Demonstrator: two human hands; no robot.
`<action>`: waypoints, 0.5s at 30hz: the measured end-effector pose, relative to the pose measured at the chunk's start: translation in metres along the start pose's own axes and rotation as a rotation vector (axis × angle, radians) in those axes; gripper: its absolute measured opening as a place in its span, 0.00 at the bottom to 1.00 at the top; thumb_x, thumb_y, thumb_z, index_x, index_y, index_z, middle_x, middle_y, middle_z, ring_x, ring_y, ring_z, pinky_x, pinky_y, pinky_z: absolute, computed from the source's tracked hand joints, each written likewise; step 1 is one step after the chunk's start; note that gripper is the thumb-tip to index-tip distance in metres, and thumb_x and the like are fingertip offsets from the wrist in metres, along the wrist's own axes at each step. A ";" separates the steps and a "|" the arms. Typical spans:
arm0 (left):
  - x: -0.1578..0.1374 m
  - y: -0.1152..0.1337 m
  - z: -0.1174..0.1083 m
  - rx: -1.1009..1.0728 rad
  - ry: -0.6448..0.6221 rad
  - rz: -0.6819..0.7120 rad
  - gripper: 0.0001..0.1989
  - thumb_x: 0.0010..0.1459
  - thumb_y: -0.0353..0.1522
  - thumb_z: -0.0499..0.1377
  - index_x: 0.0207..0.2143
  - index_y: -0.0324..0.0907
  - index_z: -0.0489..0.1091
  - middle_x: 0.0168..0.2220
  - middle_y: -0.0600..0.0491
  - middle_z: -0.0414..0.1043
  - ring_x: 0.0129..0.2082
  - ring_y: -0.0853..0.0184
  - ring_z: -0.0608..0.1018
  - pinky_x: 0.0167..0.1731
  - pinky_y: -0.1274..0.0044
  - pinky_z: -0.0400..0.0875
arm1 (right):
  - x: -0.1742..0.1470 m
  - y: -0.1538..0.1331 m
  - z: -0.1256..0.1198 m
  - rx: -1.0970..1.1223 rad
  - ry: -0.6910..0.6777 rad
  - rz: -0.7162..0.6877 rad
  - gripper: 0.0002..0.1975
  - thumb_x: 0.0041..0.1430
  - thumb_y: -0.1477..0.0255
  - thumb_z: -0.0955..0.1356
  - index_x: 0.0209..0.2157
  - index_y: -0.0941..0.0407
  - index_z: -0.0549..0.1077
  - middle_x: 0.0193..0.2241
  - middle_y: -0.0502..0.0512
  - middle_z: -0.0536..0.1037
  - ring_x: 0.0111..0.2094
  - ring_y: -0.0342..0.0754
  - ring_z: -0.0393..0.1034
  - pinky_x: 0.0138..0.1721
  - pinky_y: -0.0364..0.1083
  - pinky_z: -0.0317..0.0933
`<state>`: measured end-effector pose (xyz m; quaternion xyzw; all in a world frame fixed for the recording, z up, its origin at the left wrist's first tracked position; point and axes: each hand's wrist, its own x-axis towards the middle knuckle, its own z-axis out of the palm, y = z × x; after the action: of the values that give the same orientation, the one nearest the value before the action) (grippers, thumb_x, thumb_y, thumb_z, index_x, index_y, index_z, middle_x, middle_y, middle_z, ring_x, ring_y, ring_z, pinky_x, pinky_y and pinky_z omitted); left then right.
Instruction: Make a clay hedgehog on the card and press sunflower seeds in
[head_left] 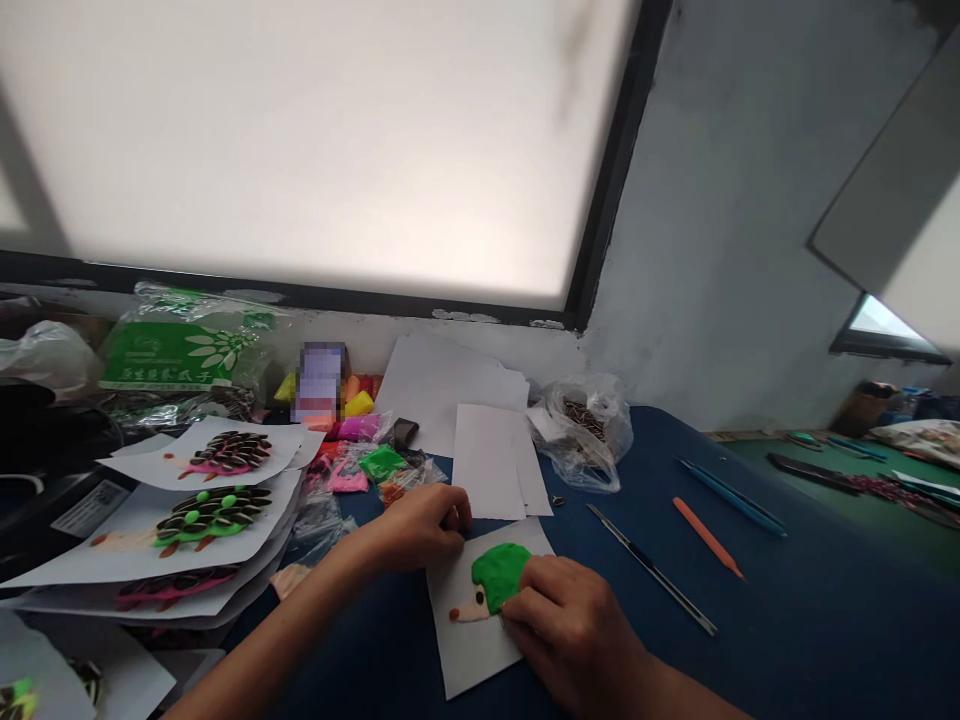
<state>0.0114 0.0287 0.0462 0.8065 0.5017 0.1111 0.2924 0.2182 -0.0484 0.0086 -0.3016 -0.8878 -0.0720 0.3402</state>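
Observation:
A white paper card (480,668) lies on the dark blue table and bears a flat clay hedgehog: a green clay body (496,574), a pale clay face (472,610) with a black eye and a brown nose. My right hand (574,620) is closed over the right side of the green clay, its fingertips pressed together at the lower edge; what may be between them is hidden. Curled fingers of my left hand (424,525) rest at the card's upper left edge; I cannot make out anything in them.
Finished hedgehog cards (225,512) with seed spines are stacked at left. Behind are coloured clay packets (382,462), blank paper (487,460), and a clear bag of seeds (589,430). A craft knife (652,570), orange clay tool (709,538) and blue pen (731,495) lie right.

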 end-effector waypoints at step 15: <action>0.001 -0.003 0.002 0.032 0.012 0.006 0.12 0.47 0.23 0.58 0.34 0.42 0.74 0.32 0.55 0.75 0.33 0.64 0.76 0.27 0.79 0.61 | -0.001 -0.002 -0.005 -0.011 -0.095 0.041 0.10 0.61 0.80 0.63 0.27 0.57 0.70 0.26 0.52 0.72 0.26 0.46 0.66 0.28 0.43 0.54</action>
<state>0.0105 0.0303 0.0426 0.8119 0.5028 0.1086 0.2761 0.2203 -0.0524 0.0113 -0.3247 -0.8962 -0.0553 0.2973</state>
